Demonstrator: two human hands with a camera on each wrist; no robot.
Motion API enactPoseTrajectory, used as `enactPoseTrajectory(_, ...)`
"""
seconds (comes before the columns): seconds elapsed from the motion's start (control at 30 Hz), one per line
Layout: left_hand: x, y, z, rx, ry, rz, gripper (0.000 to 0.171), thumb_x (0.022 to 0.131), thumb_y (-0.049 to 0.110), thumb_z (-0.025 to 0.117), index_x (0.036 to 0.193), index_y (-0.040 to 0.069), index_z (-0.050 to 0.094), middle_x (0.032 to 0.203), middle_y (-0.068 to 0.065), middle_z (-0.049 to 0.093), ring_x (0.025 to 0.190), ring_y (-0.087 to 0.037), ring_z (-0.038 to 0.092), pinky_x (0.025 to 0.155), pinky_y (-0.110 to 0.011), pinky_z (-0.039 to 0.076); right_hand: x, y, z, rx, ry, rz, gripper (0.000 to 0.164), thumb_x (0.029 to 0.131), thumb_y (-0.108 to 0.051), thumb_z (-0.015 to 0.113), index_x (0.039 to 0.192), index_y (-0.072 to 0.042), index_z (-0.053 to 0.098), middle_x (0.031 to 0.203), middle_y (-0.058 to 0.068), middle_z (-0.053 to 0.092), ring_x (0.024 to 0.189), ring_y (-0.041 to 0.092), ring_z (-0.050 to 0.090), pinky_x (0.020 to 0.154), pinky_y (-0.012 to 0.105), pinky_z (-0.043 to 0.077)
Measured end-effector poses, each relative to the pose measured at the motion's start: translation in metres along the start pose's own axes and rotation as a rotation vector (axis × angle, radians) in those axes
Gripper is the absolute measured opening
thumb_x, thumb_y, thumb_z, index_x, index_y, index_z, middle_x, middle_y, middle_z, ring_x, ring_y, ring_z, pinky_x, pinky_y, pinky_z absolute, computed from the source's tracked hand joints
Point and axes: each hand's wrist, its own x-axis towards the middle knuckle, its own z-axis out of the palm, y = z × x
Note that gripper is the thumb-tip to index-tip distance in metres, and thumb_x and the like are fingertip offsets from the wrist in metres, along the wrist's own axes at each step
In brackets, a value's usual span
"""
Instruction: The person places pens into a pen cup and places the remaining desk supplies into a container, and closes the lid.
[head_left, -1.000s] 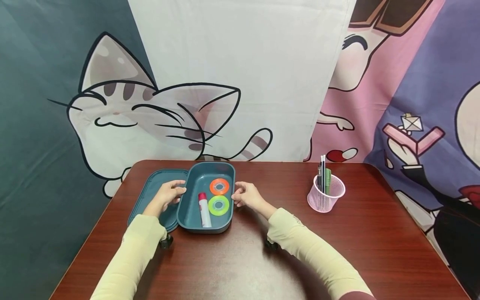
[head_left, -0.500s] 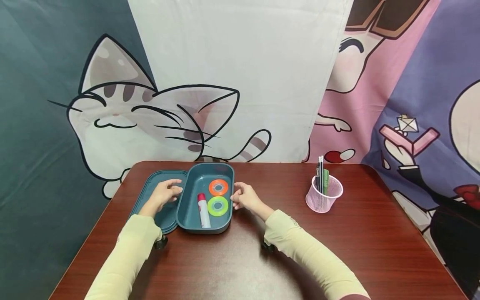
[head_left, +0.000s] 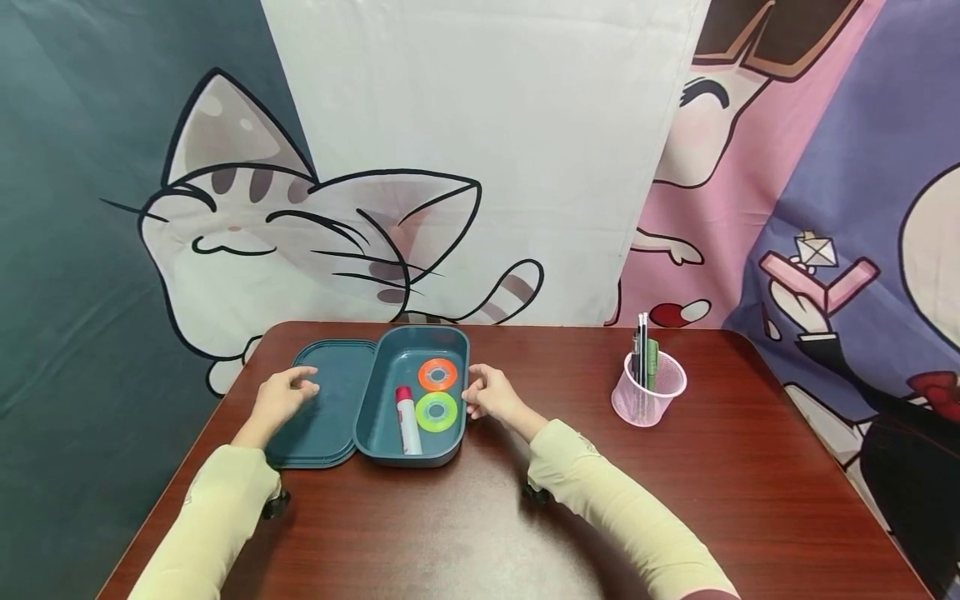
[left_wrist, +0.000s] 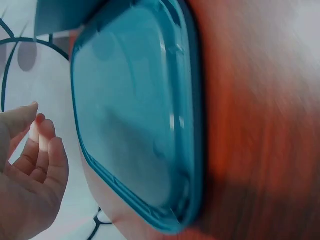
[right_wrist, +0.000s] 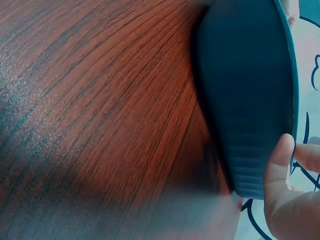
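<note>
A blue-green rectangular box point(head_left: 382, 404), without its lid on, stands at the table's left. Inside it lie an orange tape roll point(head_left: 437, 375), a yellow-green tape roll point(head_left: 437, 412) and a white glue stick point(head_left: 409, 427) with a red cap. My right hand point(head_left: 497, 395) pinches the box's right rim; in the right wrist view the thumb point(right_wrist: 281, 160) presses the outer wall. The matching lid point(head_left: 333, 417) lies left of the box. Above the lid's left side hovers my left hand point(head_left: 279, 400), fingers loosely bent and holding nothing.
A pink mesh pen cup point(head_left: 649, 392) with pencils and a green marker stands on the right of the brown wooden table point(head_left: 570, 508). Behind the table hangs a cloth backdrop point(head_left: 495, 108) printed with cartoon figures.
My left hand has left the box's left side and moved left over the lid. The right hand has stayed at the right rim, and the box has hardly moved.
</note>
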Motion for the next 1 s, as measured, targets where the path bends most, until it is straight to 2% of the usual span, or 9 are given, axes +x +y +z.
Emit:
enactPoseTrajectory(0.17, -0.007, -0.016, -0.006, 0.116, 0.061, 0.036, 0.038, 0.086, 0.013, 0.054, 0.121, -0.001, 0.050, 0.095, -0.020, 0.061, 0.071, -0.023, 0.053, 0.055, -0.028, 0.035, 0.000, 0.000, 0.001, -0.021, 0.018, -0.001, 0.055, 0.080, 0.005, 0.054, 0.131, 0.004, 0.033, 0.068, 0.006, 0.053, 0.046, 0.011, 0.050, 0.044, 0.023, 0.046)
enactPoseTrajectory(0.3, -0.013, -0.029, -0.009, 0.177, 0.103, 0.015, 0.036, 0.086, 0.012, 0.053, 0.119, -0.001, 0.050, 0.097, -0.021, 0.060, 0.077, -0.031, 0.055, 0.058, -0.035, 0.039, 0.000, 0.001, 0.001, -0.034, 0.018, -0.008, 0.055, 0.080, 0.005, 0.055, 0.131, 0.005, 0.033, 0.068, 0.006, 0.054, 0.046, 0.011, 0.050, 0.044, 0.023, 0.046)
enactPoseTrajectory(0.37, -0.016, -0.033, -0.010, 0.193, 0.110, -0.004, 0.038, 0.085, 0.012, 0.053, 0.121, -0.001, 0.049, 0.104, -0.024, 0.058, 0.086, -0.037, 0.055, 0.062, -0.042, 0.042, 0.000, 0.001, 0.001, -0.051, 0.022, -0.013, 0.055, 0.080, 0.005, 0.055, 0.131, 0.005, 0.033, 0.067, 0.005, 0.053, 0.046, 0.011, 0.050, 0.044, 0.023, 0.045)
enactPoseTrajectory(0.5, -0.021, -0.041, -0.011, 0.210, 0.084, -0.049, 0.044, 0.085, 0.011, 0.052, 0.126, -0.001, 0.044, 0.121, -0.031, 0.046, 0.100, -0.046, 0.048, 0.072, -0.052, 0.041, -0.001, 0.001, 0.000, -0.090, 0.027, -0.028, 0.054, 0.080, 0.003, 0.055, 0.130, 0.005, 0.034, 0.066, 0.004, 0.052, 0.046, 0.011, 0.049, 0.043, 0.022, 0.045)
enactPoseTrajectory(0.63, -0.024, -0.046, -0.012, 0.222, 0.047, -0.073, 0.047, 0.085, 0.010, 0.052, 0.129, -0.001, 0.041, 0.125, -0.034, 0.040, 0.106, -0.050, 0.042, 0.078, -0.056, 0.039, -0.001, 0.001, 0.000, -0.100, 0.023, -0.032, 0.054, 0.080, 0.003, 0.056, 0.130, 0.005, 0.035, 0.064, 0.003, 0.051, 0.047, 0.012, 0.049, 0.043, 0.023, 0.045)
enactPoseTrajectory(0.77, -0.025, -0.048, -0.011, 0.237, 0.030, -0.093, 0.047, 0.085, 0.009, 0.051, 0.129, -0.001, 0.040, 0.125, -0.034, 0.039, 0.105, -0.050, 0.042, 0.077, -0.055, 0.040, -0.003, -0.001, -0.001, -0.087, 0.008, -0.041, 0.055, 0.080, 0.002, 0.057, 0.130, 0.006, 0.034, 0.064, 0.003, 0.051, 0.048, 0.012, 0.049, 0.044, 0.024, 0.045)
enactPoseTrajectory(1.0, -0.019, -0.053, -0.008, 0.260, 0.008, -0.103, 0.046, 0.086, 0.009, 0.051, 0.129, -0.002, 0.040, 0.125, -0.032, 0.042, 0.100, -0.049, 0.046, 0.072, -0.052, 0.042, -0.019, -0.020, -0.001, -0.084, -0.009, -0.046, 0.054, 0.080, 0.004, 0.055, 0.129, 0.010, 0.033, 0.065, 0.005, 0.050, 0.049, 0.013, 0.049, 0.046, 0.024, 0.045)
